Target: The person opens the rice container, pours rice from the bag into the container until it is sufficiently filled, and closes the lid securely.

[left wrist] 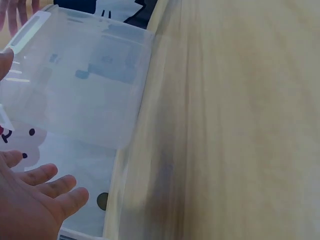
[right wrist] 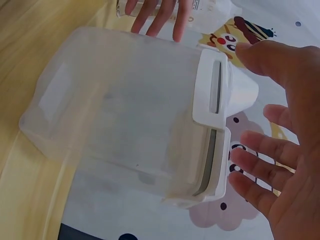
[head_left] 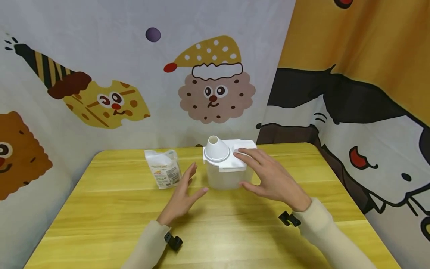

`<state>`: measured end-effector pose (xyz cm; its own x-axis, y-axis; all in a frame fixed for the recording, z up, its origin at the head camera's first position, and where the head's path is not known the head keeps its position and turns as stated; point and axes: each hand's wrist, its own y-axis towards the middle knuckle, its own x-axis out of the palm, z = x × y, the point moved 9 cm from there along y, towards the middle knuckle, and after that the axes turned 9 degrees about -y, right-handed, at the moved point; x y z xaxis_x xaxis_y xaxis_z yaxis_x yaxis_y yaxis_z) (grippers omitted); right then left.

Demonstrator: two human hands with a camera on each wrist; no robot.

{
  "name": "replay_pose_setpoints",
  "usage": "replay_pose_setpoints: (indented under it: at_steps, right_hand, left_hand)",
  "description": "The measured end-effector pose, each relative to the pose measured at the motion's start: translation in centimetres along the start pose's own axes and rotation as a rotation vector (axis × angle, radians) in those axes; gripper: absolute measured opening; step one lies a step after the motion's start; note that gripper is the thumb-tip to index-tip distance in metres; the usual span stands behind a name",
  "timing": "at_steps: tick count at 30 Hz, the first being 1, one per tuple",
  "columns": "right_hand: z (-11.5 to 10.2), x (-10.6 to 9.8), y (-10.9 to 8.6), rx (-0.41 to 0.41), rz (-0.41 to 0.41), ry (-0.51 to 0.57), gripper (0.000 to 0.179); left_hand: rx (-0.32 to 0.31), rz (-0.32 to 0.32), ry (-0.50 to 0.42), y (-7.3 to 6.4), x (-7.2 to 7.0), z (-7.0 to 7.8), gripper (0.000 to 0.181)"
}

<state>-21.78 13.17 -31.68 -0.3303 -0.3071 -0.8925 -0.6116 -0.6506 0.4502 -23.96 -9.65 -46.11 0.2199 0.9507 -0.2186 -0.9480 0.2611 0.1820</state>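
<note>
A translucent plastic storage container (head_left: 223, 180) stands upright on the table, with a white lid (head_left: 231, 164) on it. From the lid's left part rises a white cone-shaped spout (head_left: 215, 149). My right hand (head_left: 273, 179) hovers by the right side of the lid, fingers spread; the right wrist view shows a gap between the fingertips and the lid. To the container's left is my left hand (head_left: 183, 198), thumb and fingers apart, holding nothing. Its palm and fingers (left wrist: 37, 200) also appear beside the clear container wall (left wrist: 85, 75) in the left wrist view.
A white printed plastic bag (head_left: 164, 170) stands on the wood-grain table (head_left: 134, 213), left of the left hand. Behind the table hangs a cartoon-printed curtain (head_left: 215, 22). Black wrist cameras sit on both sleeves.
</note>
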Motion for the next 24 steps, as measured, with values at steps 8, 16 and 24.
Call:
replay_pose_setpoints:
  at_steps: [8,16,24]
  right_hand:
    - [-0.6,0.5,0.7,-0.021,-0.016,0.002,0.075]
    - [-0.9,0.8,1.2,-0.038,-0.018,-0.025,0.070]
    - [-1.4,1.1,2.0,-0.081,-0.013,-0.062,0.065]
  left_hand:
    - [0.013,0.012,-0.025,0.9,0.3,-0.3,0.096]
    - [-0.017,0.013,-0.038,2.4,1.0,-0.7,0.101]
    - [-0.018,0.011,-0.091,3.8,1.2,-0.7,0.106]
